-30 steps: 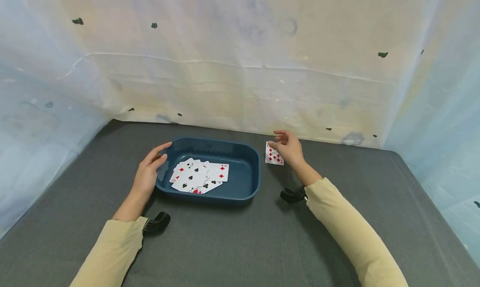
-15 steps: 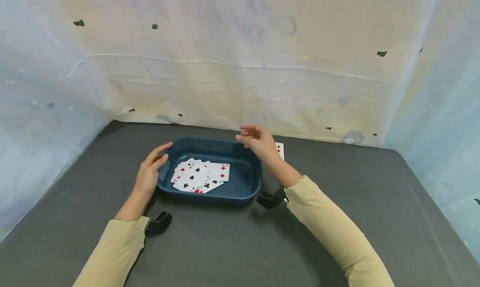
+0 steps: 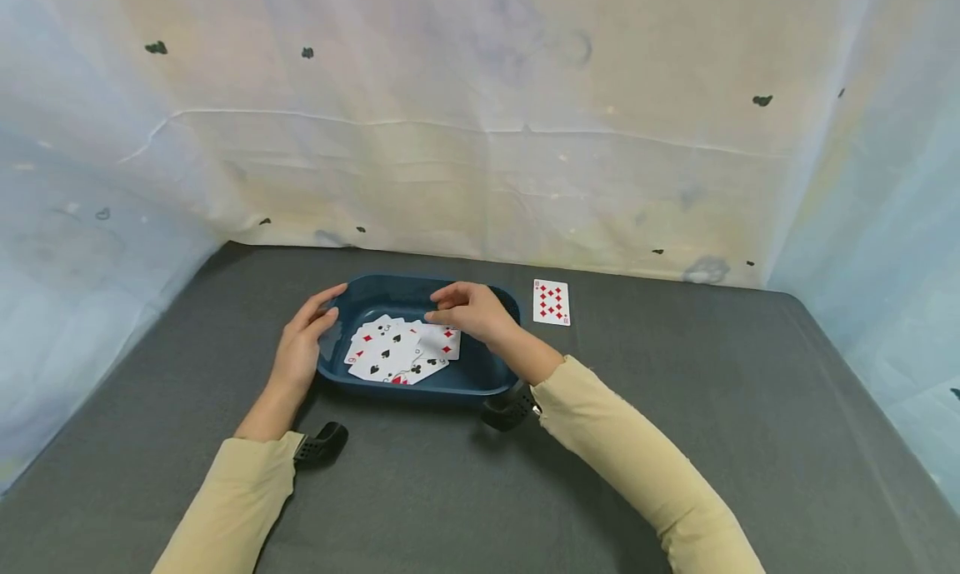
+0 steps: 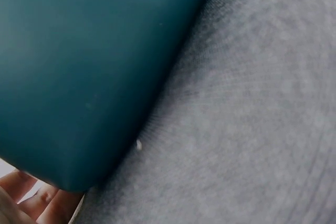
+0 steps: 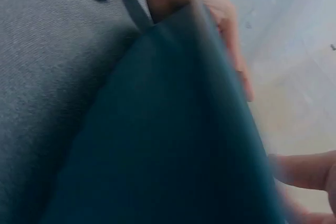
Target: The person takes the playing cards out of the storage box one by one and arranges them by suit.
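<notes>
Most room to pass is over the table (image 3: 787,441) at the frame's right, beyond the R arm (image 3: 637,457). Lower ctr also passable btwn it and the L arm (image 3: 221,511), but the L cam (image 3: 322,446) and R cam (image 3: 508,407) jut in. Tray (image 3: 412,395), ctr-left: L hand (image 3: 297,347) blocks its left end, R hand (image 3: 474,311) hangs over its right half; way down to the cards (image 3: 382,353) is btwn them. Lone card (image 3: 551,302), ctr-right: reachable from above/right. Sheet (image 3: 480,149) bars the top.
</notes>
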The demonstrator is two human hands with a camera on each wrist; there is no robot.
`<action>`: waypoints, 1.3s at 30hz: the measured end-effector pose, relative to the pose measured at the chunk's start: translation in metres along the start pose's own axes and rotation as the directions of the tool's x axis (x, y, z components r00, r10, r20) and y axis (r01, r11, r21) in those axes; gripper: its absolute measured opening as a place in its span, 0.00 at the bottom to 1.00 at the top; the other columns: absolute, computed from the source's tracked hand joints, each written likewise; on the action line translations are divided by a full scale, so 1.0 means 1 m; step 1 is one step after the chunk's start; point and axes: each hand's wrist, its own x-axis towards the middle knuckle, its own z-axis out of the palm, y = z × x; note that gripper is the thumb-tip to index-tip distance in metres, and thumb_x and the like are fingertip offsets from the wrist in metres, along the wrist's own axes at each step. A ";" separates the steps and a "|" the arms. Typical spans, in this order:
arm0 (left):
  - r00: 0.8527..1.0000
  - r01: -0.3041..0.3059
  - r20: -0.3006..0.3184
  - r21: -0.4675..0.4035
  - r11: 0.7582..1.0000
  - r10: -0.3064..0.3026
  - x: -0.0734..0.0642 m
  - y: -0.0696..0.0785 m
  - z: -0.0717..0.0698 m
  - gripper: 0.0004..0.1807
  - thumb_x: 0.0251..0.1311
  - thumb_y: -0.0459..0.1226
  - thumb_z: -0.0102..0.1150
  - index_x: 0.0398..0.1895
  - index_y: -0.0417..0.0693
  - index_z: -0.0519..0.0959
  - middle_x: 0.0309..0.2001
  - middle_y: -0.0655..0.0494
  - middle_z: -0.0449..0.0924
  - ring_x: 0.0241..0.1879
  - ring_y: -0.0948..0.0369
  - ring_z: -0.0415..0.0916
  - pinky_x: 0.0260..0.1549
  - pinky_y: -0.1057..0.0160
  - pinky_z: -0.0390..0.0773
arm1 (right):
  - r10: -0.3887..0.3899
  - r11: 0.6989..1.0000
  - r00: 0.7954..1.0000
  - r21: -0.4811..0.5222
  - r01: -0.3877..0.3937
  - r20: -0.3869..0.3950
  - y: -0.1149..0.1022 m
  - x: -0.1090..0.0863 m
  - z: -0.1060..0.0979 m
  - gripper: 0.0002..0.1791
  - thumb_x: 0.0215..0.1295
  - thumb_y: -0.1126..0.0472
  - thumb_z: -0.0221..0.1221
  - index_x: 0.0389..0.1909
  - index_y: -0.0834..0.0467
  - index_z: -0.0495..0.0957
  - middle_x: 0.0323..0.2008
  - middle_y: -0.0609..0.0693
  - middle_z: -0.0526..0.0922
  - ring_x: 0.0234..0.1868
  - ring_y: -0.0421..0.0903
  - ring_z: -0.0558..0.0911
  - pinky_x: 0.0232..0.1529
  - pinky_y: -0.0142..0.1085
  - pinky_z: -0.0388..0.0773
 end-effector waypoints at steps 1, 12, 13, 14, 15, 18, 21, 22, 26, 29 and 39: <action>1.000 0.001 0.001 -0.003 1.000 -0.001 0.000 0.000 -0.001 0.23 0.73 0.39 0.38 0.70 0.47 0.64 0.72 0.46 0.54 0.66 0.47 0.51 0.65 0.41 0.46 | 0.006 1.000 1.000 -0.020 -0.006 0.008 0.002 0.000 0.002 0.20 0.58 0.61 0.65 0.52 0.60 0.79 0.47 0.54 0.80 0.46 0.47 0.77 0.48 0.37 0.75; 1.000 -0.003 0.003 -0.013 1.000 0.003 -0.003 0.002 -0.005 0.24 0.73 0.39 0.38 0.70 0.47 0.63 0.72 0.47 0.55 0.65 0.49 0.52 0.66 0.43 0.47 | 0.038 0.976 0.999 -0.214 -0.031 0.029 0.010 0.006 0.013 0.22 0.53 0.66 0.68 0.51 0.58 0.81 0.54 0.55 0.79 0.56 0.51 0.75 0.55 0.43 0.73; 1.000 -0.005 0.002 -0.008 1.000 0.005 -0.003 0.002 -0.005 0.24 0.73 0.39 0.38 0.70 0.47 0.63 0.72 0.47 0.55 0.65 0.49 0.52 0.66 0.42 0.47 | 0.030 0.968 0.999 -0.252 -0.019 0.039 0.010 0.007 0.014 0.23 0.51 0.66 0.68 0.52 0.58 0.80 0.54 0.56 0.79 0.57 0.51 0.75 0.56 0.43 0.72; 1.000 -0.006 0.001 -0.008 1.000 0.006 -0.003 0.003 -0.005 0.24 0.73 0.39 0.38 0.70 0.47 0.63 0.72 0.47 0.55 0.65 0.49 0.51 0.66 0.42 0.47 | 0.021 0.955 0.999 -0.296 -0.006 0.049 0.010 0.007 0.014 0.25 0.50 0.66 0.69 0.53 0.58 0.80 0.55 0.56 0.78 0.58 0.51 0.74 0.57 0.43 0.71; 1.000 -0.008 0.000 -0.007 1.000 0.008 -0.003 0.003 -0.005 0.24 0.73 0.39 0.38 0.70 0.47 0.63 0.72 0.47 0.55 0.65 0.49 0.51 0.66 0.42 0.47 | 0.015 0.941 0.998 -0.339 0.005 0.057 0.010 0.007 0.015 0.27 0.49 0.65 0.70 0.54 0.57 0.79 0.56 0.56 0.77 0.58 0.52 0.73 0.58 0.43 0.70; 1.000 -0.007 0.002 -0.007 1.000 0.007 -0.003 0.004 -0.004 0.24 0.73 0.40 0.38 0.70 0.47 0.63 0.72 0.46 0.55 0.66 0.48 0.51 0.66 0.41 0.46 | 0.015 0.892 0.997 -0.451 0.021 0.076 0.011 0.007 0.016 0.32 0.47 0.63 0.72 0.58 0.55 0.77 0.56 0.56 0.74 0.58 0.53 0.69 0.58 0.42 0.68; 1.000 -0.004 0.007 -0.004 1.000 0.004 -0.004 0.004 -0.004 0.24 0.73 0.40 0.38 0.70 0.46 0.63 0.72 0.45 0.54 0.66 0.48 0.50 0.66 0.41 0.46 | 0.059 0.873 0.995 -0.487 -0.012 0.081 0.012 0.006 0.016 0.36 0.46 0.62 0.73 0.61 0.53 0.74 0.53 0.56 0.73 0.53 0.52 0.71 0.51 0.41 0.71; 1.000 -0.004 0.008 -0.001 1.000 0.004 -0.004 0.004 -0.004 0.24 0.73 0.40 0.38 0.70 0.46 0.63 0.72 0.45 0.54 0.66 0.47 0.50 0.66 0.40 0.45 | 0.075 0.872 0.994 -0.489 -0.025 0.082 0.012 0.005 0.016 0.36 0.47 0.61 0.73 0.61 0.53 0.73 0.52 0.56 0.74 0.50 0.51 0.72 0.49 0.40 0.71; 1.000 -0.001 0.012 0.003 1.000 0.001 -0.004 0.004 -0.003 0.24 0.73 0.40 0.38 0.70 0.47 0.62 0.73 0.46 0.53 0.67 0.47 0.49 0.66 0.39 0.45 | 0.090 0.876 0.994 -0.481 -0.047 0.067 0.011 0.004 0.015 0.35 0.50 0.59 0.71 0.62 0.55 0.71 0.47 0.56 0.78 0.42 0.49 0.75 0.39 0.37 0.72; 1.000 0.001 0.014 0.006 1.000 -0.001 -0.004 0.004 -0.003 0.24 0.73 0.40 0.37 0.71 0.47 0.62 0.73 0.46 0.53 0.67 0.46 0.49 0.66 0.38 0.44 | 0.082 0.897 0.995 -0.438 -0.052 0.050 0.010 0.003 0.014 0.35 0.54 0.59 0.68 0.64 0.59 0.69 0.45 0.56 0.79 0.39 0.47 0.75 0.36 0.34 0.70; 1.000 0.019 0.015 0.004 1.000 -0.019 -0.005 0.004 -0.002 0.24 0.74 0.40 0.36 0.71 0.49 0.61 0.73 0.47 0.52 0.68 0.47 0.47 0.66 0.37 0.43 | -0.001 0.996 1.000 -0.091 0.002 0.006 0.009 -0.004 0.012 0.35 0.60 0.66 0.62 0.68 0.60 0.61 0.33 0.55 0.82 0.28 0.41 0.74 0.30 0.30 0.66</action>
